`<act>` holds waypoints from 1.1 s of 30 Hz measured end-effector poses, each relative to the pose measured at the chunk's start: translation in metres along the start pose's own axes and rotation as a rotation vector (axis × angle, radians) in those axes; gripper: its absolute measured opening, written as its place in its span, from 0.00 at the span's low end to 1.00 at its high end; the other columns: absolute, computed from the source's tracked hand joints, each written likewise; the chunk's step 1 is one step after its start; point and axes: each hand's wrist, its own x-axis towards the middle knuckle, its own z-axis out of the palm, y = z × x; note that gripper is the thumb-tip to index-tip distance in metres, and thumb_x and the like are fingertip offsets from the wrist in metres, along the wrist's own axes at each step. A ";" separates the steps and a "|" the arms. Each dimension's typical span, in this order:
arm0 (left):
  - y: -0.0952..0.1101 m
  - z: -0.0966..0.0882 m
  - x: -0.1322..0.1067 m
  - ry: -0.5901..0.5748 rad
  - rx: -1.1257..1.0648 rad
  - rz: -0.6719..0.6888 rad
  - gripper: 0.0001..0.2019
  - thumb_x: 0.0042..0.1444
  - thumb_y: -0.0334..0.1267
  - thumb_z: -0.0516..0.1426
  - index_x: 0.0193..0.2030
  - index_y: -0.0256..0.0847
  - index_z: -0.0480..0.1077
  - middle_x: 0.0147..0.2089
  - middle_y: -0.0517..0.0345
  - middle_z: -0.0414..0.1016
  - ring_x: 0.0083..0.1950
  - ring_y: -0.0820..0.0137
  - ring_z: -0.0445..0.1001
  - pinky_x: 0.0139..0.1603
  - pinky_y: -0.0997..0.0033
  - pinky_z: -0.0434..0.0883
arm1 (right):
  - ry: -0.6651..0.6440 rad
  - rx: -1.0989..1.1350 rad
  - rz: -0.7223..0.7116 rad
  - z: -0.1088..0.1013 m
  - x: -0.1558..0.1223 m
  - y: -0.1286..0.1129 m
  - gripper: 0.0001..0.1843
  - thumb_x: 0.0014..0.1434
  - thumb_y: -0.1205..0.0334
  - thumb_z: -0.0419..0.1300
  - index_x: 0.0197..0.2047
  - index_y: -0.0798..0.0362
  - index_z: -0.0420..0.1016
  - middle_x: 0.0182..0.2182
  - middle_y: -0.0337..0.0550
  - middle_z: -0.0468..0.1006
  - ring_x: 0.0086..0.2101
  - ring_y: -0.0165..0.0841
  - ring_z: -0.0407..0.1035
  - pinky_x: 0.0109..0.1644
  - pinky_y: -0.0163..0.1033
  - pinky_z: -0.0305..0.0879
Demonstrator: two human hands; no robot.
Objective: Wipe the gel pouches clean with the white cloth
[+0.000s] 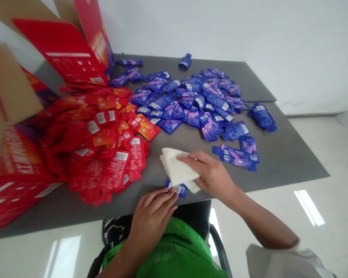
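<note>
The person's right hand (pixel 211 173) held a folded white cloth (pixel 176 168), fingers pressed together on top. This cloth lay partly over one blue sachet (pixel 180 190) at the table's near edge. The left hand's fingertips (pixel 169 195) touched that sachet, but pinching I could not tell. Many blue sachets (pixel 188 104) and red sachets (pixel 104 154) covered the grey table (pixel 292 162).
</note>
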 end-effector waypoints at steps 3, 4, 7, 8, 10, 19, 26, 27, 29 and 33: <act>0.000 0.000 -0.002 0.009 0.020 -0.007 0.11 0.71 0.39 0.56 0.42 0.46 0.82 0.39 0.57 0.84 0.47 0.59 0.77 0.50 0.58 0.70 | -0.100 0.086 -0.094 0.014 -0.025 -0.023 0.28 0.63 0.74 0.58 0.65 0.47 0.71 0.52 0.46 0.78 0.47 0.36 0.76 0.49 0.38 0.75; 0.000 0.000 -0.002 0.010 0.021 -0.009 0.12 0.71 0.39 0.56 0.40 0.46 0.82 0.38 0.57 0.83 0.46 0.59 0.77 0.49 0.58 0.70 | -0.132 0.107 -0.099 0.019 -0.027 -0.024 0.27 0.63 0.73 0.58 0.64 0.47 0.72 0.51 0.45 0.79 0.47 0.36 0.76 0.49 0.38 0.75; 0.000 0.000 -0.001 -0.001 -0.003 -0.010 0.10 0.71 0.38 0.57 0.50 0.45 0.81 0.46 0.57 0.84 0.50 0.60 0.77 0.52 0.59 0.70 | -0.158 0.099 -0.035 0.026 -0.012 -0.009 0.27 0.63 0.72 0.59 0.64 0.47 0.72 0.53 0.45 0.78 0.47 0.35 0.76 0.50 0.37 0.74; 0.000 0.000 0.000 -0.006 -0.016 -0.007 0.11 0.71 0.38 0.57 0.54 0.45 0.79 0.51 0.57 0.84 0.53 0.61 0.76 0.54 0.59 0.69 | -0.147 0.060 0.005 0.024 -0.002 0.001 0.28 0.62 0.73 0.60 0.65 0.47 0.72 0.54 0.45 0.77 0.48 0.36 0.76 0.51 0.38 0.74; 0.001 0.000 0.001 -0.010 -0.031 -0.005 0.14 0.71 0.37 0.57 0.60 0.44 0.76 0.57 0.58 0.82 0.57 0.62 0.76 0.57 0.60 0.69 | -0.111 -0.042 0.080 0.016 0.018 0.019 0.29 0.62 0.74 0.59 0.65 0.48 0.73 0.54 0.47 0.76 0.48 0.38 0.76 0.50 0.38 0.75; -0.001 0.000 -0.003 0.020 0.034 -0.005 0.10 0.67 0.34 0.58 0.41 0.46 0.83 0.38 0.53 0.83 0.44 0.61 0.77 0.48 0.59 0.74 | -0.112 0.071 -0.088 0.014 -0.027 -0.024 0.29 0.63 0.74 0.57 0.66 0.47 0.69 0.53 0.46 0.78 0.49 0.37 0.76 0.50 0.39 0.75; 0.000 0.001 -0.001 -0.020 0.003 -0.010 0.12 0.69 0.36 0.58 0.56 0.45 0.78 0.53 0.56 0.83 0.54 0.61 0.76 0.55 0.58 0.71 | -0.171 -0.016 0.052 0.019 0.005 0.002 0.30 0.62 0.74 0.58 0.66 0.48 0.71 0.56 0.47 0.76 0.49 0.37 0.76 0.51 0.39 0.75; 0.000 0.002 0.000 -0.018 -0.008 -0.007 0.14 0.70 0.36 0.58 0.59 0.45 0.77 0.56 0.56 0.82 0.56 0.61 0.76 0.56 0.58 0.70 | -0.156 -0.066 0.089 0.015 0.016 0.011 0.30 0.62 0.74 0.59 0.66 0.49 0.71 0.56 0.48 0.76 0.49 0.38 0.76 0.51 0.38 0.75; 0.000 0.001 0.000 -0.016 -0.020 -0.005 0.14 0.70 0.37 0.57 0.60 0.45 0.76 0.57 0.56 0.82 0.57 0.61 0.76 0.57 0.58 0.70 | -0.122 -0.130 0.139 0.006 0.031 0.026 0.30 0.61 0.75 0.59 0.66 0.50 0.72 0.55 0.48 0.76 0.48 0.39 0.76 0.50 0.38 0.74; 0.001 -0.010 0.006 -0.051 -0.052 0.008 0.14 0.71 0.42 0.56 0.58 0.46 0.76 0.55 0.55 0.82 0.56 0.61 0.76 0.56 0.59 0.72 | 0.112 -0.032 0.096 -0.009 0.019 0.032 0.30 0.62 0.74 0.57 0.67 0.50 0.71 0.54 0.49 0.75 0.50 0.41 0.75 0.53 0.42 0.73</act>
